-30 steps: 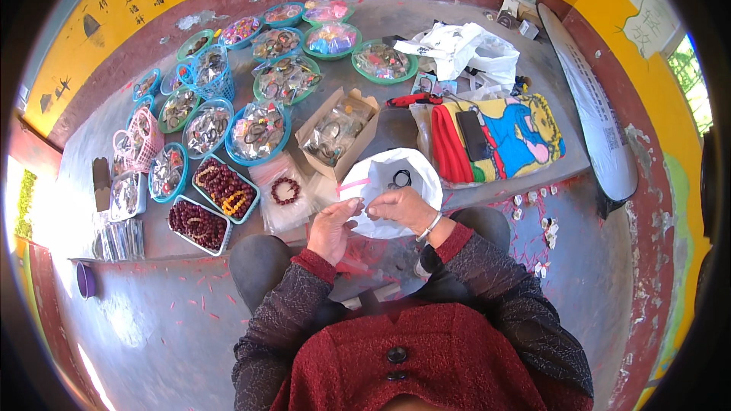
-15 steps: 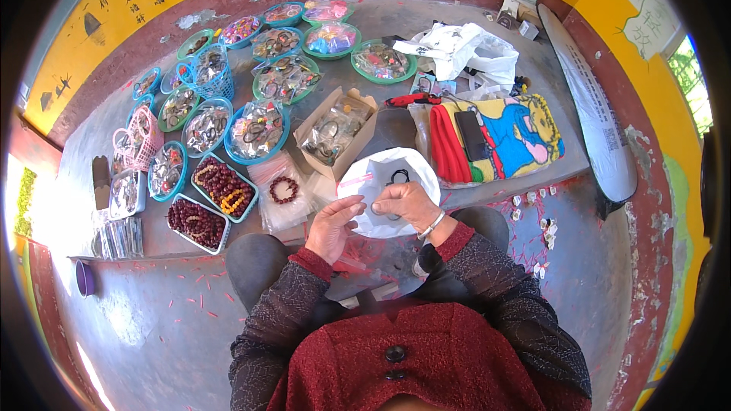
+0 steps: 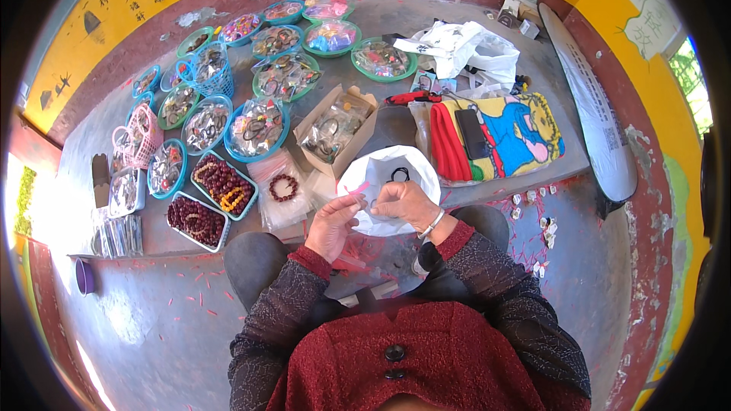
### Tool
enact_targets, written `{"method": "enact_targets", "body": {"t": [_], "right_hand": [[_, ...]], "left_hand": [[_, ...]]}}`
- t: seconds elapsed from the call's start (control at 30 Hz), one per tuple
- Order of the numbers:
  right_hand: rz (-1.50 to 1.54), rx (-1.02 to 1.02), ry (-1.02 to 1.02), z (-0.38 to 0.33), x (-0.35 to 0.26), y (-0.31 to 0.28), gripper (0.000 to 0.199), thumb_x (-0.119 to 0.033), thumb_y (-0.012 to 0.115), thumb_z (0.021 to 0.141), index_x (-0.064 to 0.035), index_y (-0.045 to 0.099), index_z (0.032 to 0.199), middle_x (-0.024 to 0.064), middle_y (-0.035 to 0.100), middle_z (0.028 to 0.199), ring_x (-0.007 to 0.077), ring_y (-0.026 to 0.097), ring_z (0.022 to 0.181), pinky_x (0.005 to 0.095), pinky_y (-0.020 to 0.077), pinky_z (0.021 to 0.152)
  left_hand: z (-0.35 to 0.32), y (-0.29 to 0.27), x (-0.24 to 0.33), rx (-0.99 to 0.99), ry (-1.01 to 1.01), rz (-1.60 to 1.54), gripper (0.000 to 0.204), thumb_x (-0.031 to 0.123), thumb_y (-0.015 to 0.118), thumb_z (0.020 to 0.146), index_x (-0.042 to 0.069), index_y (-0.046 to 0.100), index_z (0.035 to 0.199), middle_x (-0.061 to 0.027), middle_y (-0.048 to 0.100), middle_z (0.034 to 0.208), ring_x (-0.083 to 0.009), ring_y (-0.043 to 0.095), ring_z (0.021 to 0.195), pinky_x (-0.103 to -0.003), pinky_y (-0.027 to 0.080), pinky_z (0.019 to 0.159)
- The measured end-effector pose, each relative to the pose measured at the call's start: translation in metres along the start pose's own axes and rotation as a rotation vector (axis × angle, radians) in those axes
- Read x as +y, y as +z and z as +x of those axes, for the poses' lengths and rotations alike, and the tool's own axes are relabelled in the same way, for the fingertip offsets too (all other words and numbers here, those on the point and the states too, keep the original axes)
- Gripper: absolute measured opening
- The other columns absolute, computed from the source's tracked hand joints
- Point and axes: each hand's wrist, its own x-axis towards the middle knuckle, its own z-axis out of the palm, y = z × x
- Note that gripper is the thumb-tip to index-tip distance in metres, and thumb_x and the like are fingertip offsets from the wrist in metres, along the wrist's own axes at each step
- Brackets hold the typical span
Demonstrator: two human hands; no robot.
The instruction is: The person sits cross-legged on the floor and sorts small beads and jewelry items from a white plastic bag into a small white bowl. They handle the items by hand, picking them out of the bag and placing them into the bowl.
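Observation:
My left hand (image 3: 333,228) is closed, thumb and fingertips pinching a pink strip of thin plastic (image 3: 358,189). Close beside it, my right hand (image 3: 410,208) is also in a pinch, a bracelet on its wrist; what lies between its fingertips is too small to make out. Both hands are over the near side of an open white plastic bag (image 3: 423,165) between my knees. Inside the bag lies a dark looped cord (image 3: 399,175), partly hidden by my right hand.
Left of the bag are a cardboard box (image 3: 358,110) of packaged trinkets, a dark red bead bracelet (image 3: 284,188) on clear bags, and bead trays (image 3: 199,222). Several filled baskets (image 3: 257,131) stand beyond. To the right lies a colourful towel (image 3: 525,137) with a phone (image 3: 470,134).
The pink strip lay flat and straight across the bag's opening; now it is crumpled above my left fingertips. My hands have hardly moved.

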Motion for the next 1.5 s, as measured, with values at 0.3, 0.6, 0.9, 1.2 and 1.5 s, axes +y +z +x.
{"method": "enact_targets", "body": {"t": [0.3, 0.6, 0.9, 1.2, 1.5], "right_hand": [[-0.216, -0.061, -0.13, -0.002, -0.002, 0.001, 0.017, -0.012, 0.074, 0.069, -0.0008, 0.061, 0.071, 0.0009, 0.059, 0.063, 0.0055, 0.05, 0.061, 0.0232, 0.0413, 0.057], [-0.714, 0.109, -0.392, -0.006, -0.015, 0.006, 0.014, -0.012, 0.068, 0.068, -0.0034, 0.057, 0.07, 0.0043, 0.055, 0.065, 0.017, 0.054, 0.063, 0.0288, 0.0421, 0.063], [-1.417, 0.237, -0.958, -0.016, -0.035, 0.006, 0.008, -0.011, 0.056, 0.064, -0.009, 0.052, 0.07, 0.0034, 0.047, 0.074, 0.0199, 0.05, 0.075, 0.0312, 0.0405, 0.072], [-1.435, 0.129, -1.025, -0.015, -0.031, 0.014, 0.006, -0.012, 0.055, 0.064, -0.0072, 0.053, 0.067, 0.0017, 0.045, 0.069, 0.0168, 0.049, 0.072, 0.0296, 0.0391, 0.071], [-1.424, 0.076, -1.02, -0.017, -0.027, 0.02, 0.008, -0.013, 0.055, 0.065, -0.0078, 0.055, 0.071, 0.0012, 0.047, 0.071, 0.0166, 0.05, 0.074, 0.0294, 0.0394, 0.072]], "left_hand": [[-0.002, -0.002, 0.007, -0.02, -0.007, -0.015, 0.014, 0.01, 0.058, 0.083, 0.006, 0.063, 0.095, -0.0062, 0.064, 0.09, -0.0111, 0.058, 0.083, -0.023, 0.043, 0.063], [0.001, -0.002, 0.003, 0.087, 0.128, 0.074, 0.024, 0.024, 0.054, 0.087, 0.006, 0.058, 0.102, -0.0075, 0.063, 0.093, -0.0148, 0.059, 0.088, -0.024, 0.045, 0.062], [-0.007, 0.006, 0.023, -0.014, -0.118, 0.056, 0.032, 0.025, 0.052, 0.085, 0.007, 0.052, 0.112, -0.0081, 0.063, 0.097, -0.0153, 0.059, 0.093, -0.023, 0.043, 0.06], [-0.001, -0.001, 0.013, 0.001, -0.151, 0.077, 0.019, 0.005, 0.049, 0.085, 0.0, 0.056, 0.102, -0.0128, 0.065, 0.09, -0.0181, 0.065, 0.08, -0.02, 0.048, 0.054], [0.001, -0.002, 0.004, 0.012, -0.167, 0.046, 0.014, 0.006, 0.053, 0.085, -0.001, 0.057, 0.096, -0.0119, 0.064, 0.081, -0.0183, 0.064, 0.073, -0.026, 0.051, 0.06]]}}
